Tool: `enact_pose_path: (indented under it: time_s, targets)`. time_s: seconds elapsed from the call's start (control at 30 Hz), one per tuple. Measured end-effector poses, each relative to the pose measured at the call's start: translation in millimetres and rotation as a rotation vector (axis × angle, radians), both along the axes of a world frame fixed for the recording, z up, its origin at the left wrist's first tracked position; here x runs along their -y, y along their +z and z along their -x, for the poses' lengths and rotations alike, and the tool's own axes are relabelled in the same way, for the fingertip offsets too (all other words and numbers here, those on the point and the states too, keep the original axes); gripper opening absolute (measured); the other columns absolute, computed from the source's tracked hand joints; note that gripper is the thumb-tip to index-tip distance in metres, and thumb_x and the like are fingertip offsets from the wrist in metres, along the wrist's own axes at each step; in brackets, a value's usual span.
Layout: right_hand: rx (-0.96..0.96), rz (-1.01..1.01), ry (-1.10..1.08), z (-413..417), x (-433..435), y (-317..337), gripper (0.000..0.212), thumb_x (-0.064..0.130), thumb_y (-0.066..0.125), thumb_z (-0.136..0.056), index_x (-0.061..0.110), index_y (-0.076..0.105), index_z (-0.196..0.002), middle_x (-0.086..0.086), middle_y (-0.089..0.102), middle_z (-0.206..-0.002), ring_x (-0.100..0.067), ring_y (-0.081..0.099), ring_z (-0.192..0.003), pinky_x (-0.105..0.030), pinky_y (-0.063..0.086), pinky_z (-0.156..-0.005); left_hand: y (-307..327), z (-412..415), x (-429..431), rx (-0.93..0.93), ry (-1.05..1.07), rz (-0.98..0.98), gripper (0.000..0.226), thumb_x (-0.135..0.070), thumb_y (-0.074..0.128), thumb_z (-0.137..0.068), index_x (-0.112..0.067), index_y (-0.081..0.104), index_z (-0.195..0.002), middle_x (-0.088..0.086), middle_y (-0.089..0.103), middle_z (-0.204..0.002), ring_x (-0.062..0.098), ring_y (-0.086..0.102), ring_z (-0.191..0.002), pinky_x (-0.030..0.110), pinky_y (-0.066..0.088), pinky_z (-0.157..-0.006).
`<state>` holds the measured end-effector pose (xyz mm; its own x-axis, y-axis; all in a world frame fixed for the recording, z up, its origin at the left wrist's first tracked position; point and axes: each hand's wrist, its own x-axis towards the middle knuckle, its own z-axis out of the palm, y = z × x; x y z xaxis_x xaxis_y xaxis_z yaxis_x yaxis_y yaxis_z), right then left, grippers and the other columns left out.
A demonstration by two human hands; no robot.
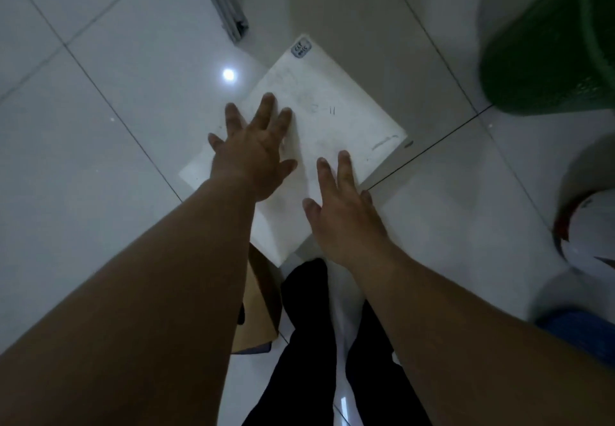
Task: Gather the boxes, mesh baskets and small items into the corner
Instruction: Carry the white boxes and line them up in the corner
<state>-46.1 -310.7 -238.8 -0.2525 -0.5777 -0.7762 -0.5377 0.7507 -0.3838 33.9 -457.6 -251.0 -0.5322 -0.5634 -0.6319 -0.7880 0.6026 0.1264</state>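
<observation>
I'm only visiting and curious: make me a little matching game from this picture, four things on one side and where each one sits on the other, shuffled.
Things:
1. labelled white box
2. green mesh basket
3. brown cardboard box
4. metal bar

Places:
a. upper right edge of the picture
b. top, left of centre
c. beneath the open left hand and right hand
d. low down, beside the dark trouser leg

Pairs: 1-c, 2-a, 3-d, 4-b
</observation>
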Motion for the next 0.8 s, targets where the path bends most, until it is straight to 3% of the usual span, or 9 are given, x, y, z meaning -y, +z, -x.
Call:
enact_pose_path:
  time_s: [0.17, 0.3, 0.4, 0.6, 0.8]
  targets:
    - [0.064, 0.013, -0.011, -9, -8, -12, 0.079, 0.052, 0.037, -0.099, 0.04, -0.023, -0.149, 0.014, -0.05, -0.144, -0.045, 0.002, -0.146, -0.056, 0.033, -0.107, -9, -10, 12, -0.01, 0.039, -0.034, 0.092, -0.068, 0.057, -0.081, -0.051, -0.003, -0.15, -0.007, -0.026, -0.159, 0.043, -0.018, -0.145, 0.075, 0.007, -0.108]
    - [0.124, -0.017, 0.002, -11, -4, -16, 0.085, 0.056, 0.038, -0.098, 0.04, -0.03, -0.146, 0.013, -0.06, -0.134, -0.044, -0.009, -0.146, -0.058, 0.029, -0.109, -11, -12, 15, 0.0, 0.033, -0.035, 0.091, -0.068, 0.057, -0.081, -0.055, -0.003, -0.148, -0.008, -0.026, -0.158, 0.041, 0.002, -0.145, 0.071, 0.022, -0.108]
    - [0.134, -0.033, 0.01, -6, -2, -16, 0.084, 0.058, 0.036, -0.097, 0.041, -0.031, -0.145, 0.014, -0.06, -0.134, -0.044, -0.01, -0.146, -0.059, 0.028, -0.111, -8, -10, 20, 0.004, 0.047, -0.066, 0.087, -0.065, 0.058, -0.083, -0.056, 0.0, -0.147, -0.011, -0.022, -0.159, 0.041, 0.013, -0.14, 0.065, 0.033, -0.105]
    - [-0.042, -0.103, 0.179, 56, -9, -18, 0.074, 0.06, 0.029, -0.097, 0.051, -0.028, -0.142, 0.02, -0.054, -0.139, -0.038, 0.006, -0.144, -0.055, 0.037, -0.105, 2, 11, -4, 0.015, 0.228, -0.182, 0.082, -0.058, 0.056, -0.088, -0.052, 0.002, -0.15, -0.009, -0.024, -0.159, 0.041, 0.019, -0.139, 0.06, 0.037, -0.106]
    - [-0.102, -0.16, 0.214, 98, -17, -16, 0.07, 0.062, 0.025, -0.098, 0.053, -0.029, -0.141, 0.025, -0.05, -0.141, -0.041, -0.003, -0.146, -0.057, 0.026, -0.112, -10, 9, -52, -0.082, 0.141, -0.145, 0.087, -0.059, 0.054, -0.088, -0.049, -0.005, -0.15, -0.005, -0.036, -0.154, 0.04, 0.015, -0.139, 0.057, 0.04, -0.103]
